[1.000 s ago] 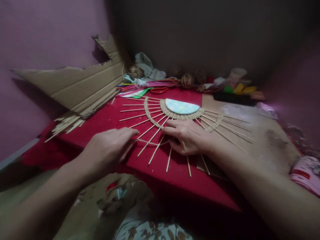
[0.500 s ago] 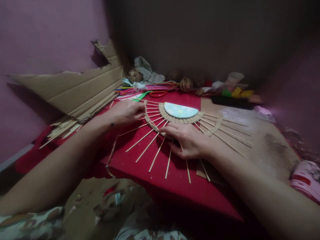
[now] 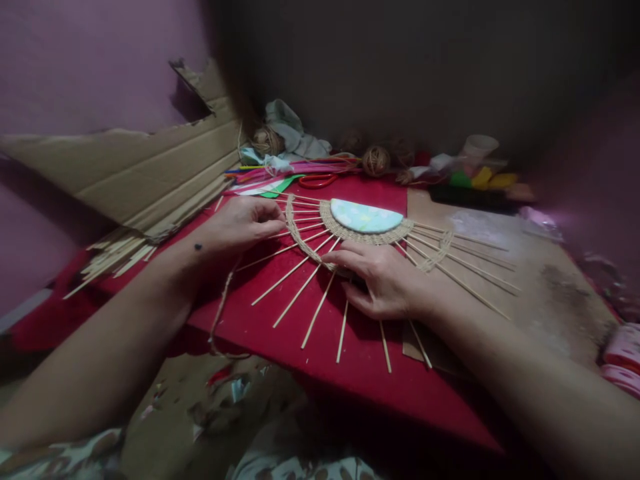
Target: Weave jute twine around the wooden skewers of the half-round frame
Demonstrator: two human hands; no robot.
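Observation:
A half-round fan-shaped weaving (image 3: 345,230) lies on the red cloth, its thin sticks spreading outward from a twine-woven rim around a pale blue-green fabric half-disc (image 3: 367,217). An outer woven twine band (image 3: 300,243) crosses the sticks partway along. My left hand (image 3: 253,220) is closed in a pinch just left of this band, above the stick ends. A loose twine strand (image 3: 220,310) runs from beneath that hand down over the table edge. My right hand (image 3: 383,280) grips the lower part of the outer band, index finger along it and thumb below; its grip is partly hidden.
Torn cardboard (image 3: 150,173) leans at the left above a bundle of loose sticks (image 3: 113,257). Behind the weaving are red-handled scissors (image 3: 319,181), twine balls (image 3: 376,161) and a plastic cup (image 3: 480,148). A brown board (image 3: 545,267) lies at the right, near a pink object (image 3: 623,360).
My left hand has drawn slightly left, off the outer band, and more of the band's upper left end shows. My right hand keeps its place on the weaving. The view has shifted slightly.

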